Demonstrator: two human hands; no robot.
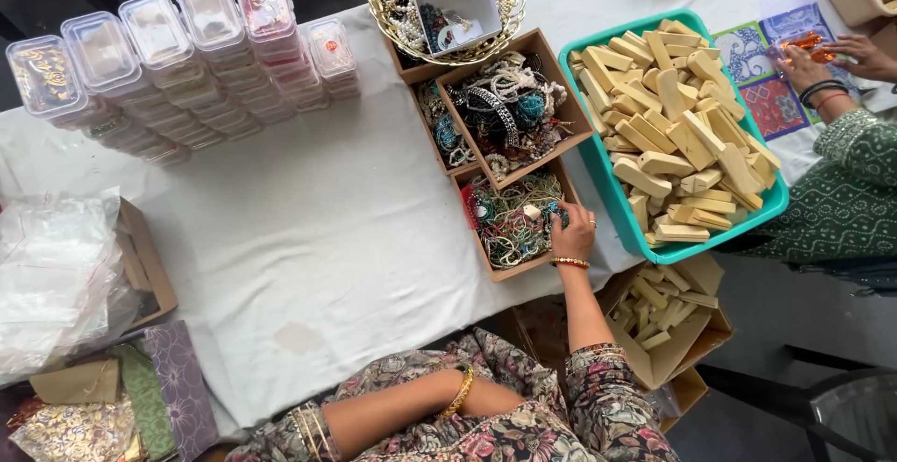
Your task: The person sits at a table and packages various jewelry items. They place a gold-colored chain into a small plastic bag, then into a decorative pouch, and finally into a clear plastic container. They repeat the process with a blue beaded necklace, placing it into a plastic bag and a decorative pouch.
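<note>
Nearest me, my left hand is tucked out of sight against my floral dress, so I cannot tell its fingers. Beyond it, my right hand (pixel 572 235) reaches into the closest cardboard box (pixel 497 264), fingers curled down into tangled bead jewellery (pixel 509 224). Behind that box stand two more boxes of jewellery, then one gold wire basket (pixel 378 4). Right of the box sits one teal tray (pixel 587 149) heaped with wooden blocks.
</note>
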